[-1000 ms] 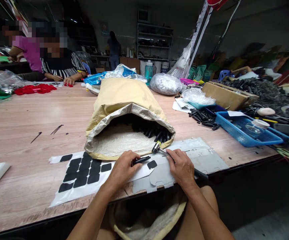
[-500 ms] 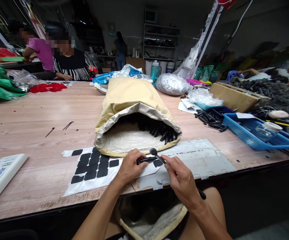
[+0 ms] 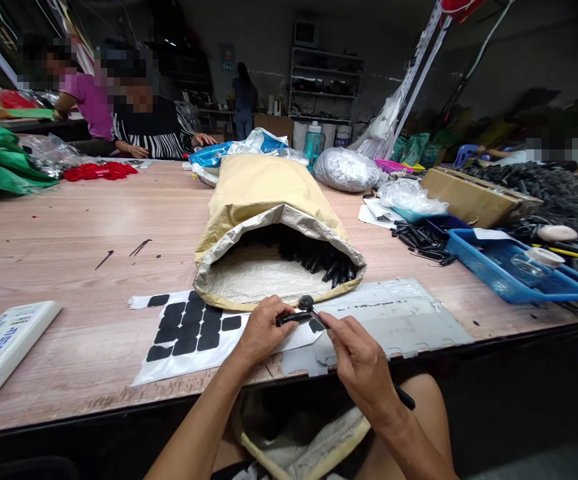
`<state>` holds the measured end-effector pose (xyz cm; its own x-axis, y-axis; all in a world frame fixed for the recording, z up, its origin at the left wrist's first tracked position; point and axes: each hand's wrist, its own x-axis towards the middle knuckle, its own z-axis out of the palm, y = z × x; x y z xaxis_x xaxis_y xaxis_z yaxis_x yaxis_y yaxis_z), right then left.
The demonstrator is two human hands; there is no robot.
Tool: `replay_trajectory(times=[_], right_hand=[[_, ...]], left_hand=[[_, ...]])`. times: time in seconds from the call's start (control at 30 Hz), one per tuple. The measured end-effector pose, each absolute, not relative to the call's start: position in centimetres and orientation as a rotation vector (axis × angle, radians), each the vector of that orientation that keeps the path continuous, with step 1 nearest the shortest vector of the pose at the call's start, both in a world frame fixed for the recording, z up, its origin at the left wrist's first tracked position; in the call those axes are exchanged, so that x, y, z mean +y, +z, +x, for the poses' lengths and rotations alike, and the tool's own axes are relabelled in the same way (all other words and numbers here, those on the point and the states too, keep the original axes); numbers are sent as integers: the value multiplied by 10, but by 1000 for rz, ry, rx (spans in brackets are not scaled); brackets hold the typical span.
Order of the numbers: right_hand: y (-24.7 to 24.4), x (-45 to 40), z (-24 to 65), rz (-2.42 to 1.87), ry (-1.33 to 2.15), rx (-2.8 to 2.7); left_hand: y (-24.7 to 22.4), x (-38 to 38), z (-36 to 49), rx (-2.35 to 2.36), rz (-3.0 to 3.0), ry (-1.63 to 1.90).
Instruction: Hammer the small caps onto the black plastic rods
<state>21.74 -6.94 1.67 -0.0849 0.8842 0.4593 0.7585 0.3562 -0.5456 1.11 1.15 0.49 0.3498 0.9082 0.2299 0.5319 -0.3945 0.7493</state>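
Observation:
My left hand [image 3: 266,330] is closed around a short black rod-like piece [image 3: 295,318] just in front of the sack's mouth. My right hand [image 3: 361,353] grips a slim tool with a metal shaft [image 3: 320,321]; its black handle [image 3: 405,397] sticks out behind the palm. The tool's round black head [image 3: 306,303] meets or overlaps the black piece; contact is hard to tell. Beneath my left hand lies a white backing sheet [image 3: 151,373] with black rounded-square stickers [image 3: 185,340]. A yellow sack [image 3: 273,180] lies with its mouth facing me, several black pieces [image 3: 336,267] inside.
A grey sheet [image 3: 409,320] covers the table edge at right, near a blue basket [image 3: 519,287] and loose black pieces [image 3: 413,240]. At left sits a white device [image 3: 13,343]. A second sack [image 3: 313,450] gapes at my lap. Co-workers sit across the table, far left.
The round head has shifted slightly toward the black piece in my left hand. Across the table, a co-worker's hand has lowered to the tabletop. The view has moved a little.

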Motion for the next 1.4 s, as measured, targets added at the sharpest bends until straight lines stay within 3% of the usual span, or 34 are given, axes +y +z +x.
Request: replay_trajectory(times=[0.27, 0.6, 0.93, 1.17, 1.27, 1.4], right_hand=[[12, -69, 224, -1510, 179, -1874], [-1, -14, 281, -1686, -254, -1871], [-14, -11, 283, -1674, -253, -1893], [-14, -10, 284, -1675, -248, -1894], [-15, -10, 283, -1688, -252, -1895], [-14, -10, 282, -1713, -259, -1896]], left_hand=[[3, 11, 11, 1262, 2049, 873], [8, 8, 12, 1281, 2058, 862], [6, 11, 11, 1288, 2079, 833], [44, -50, 18, 951, 1915, 603], [24, -88, 26, 874, 1888, 347], [-56, -108, 28, 1243, 1790, 145]])
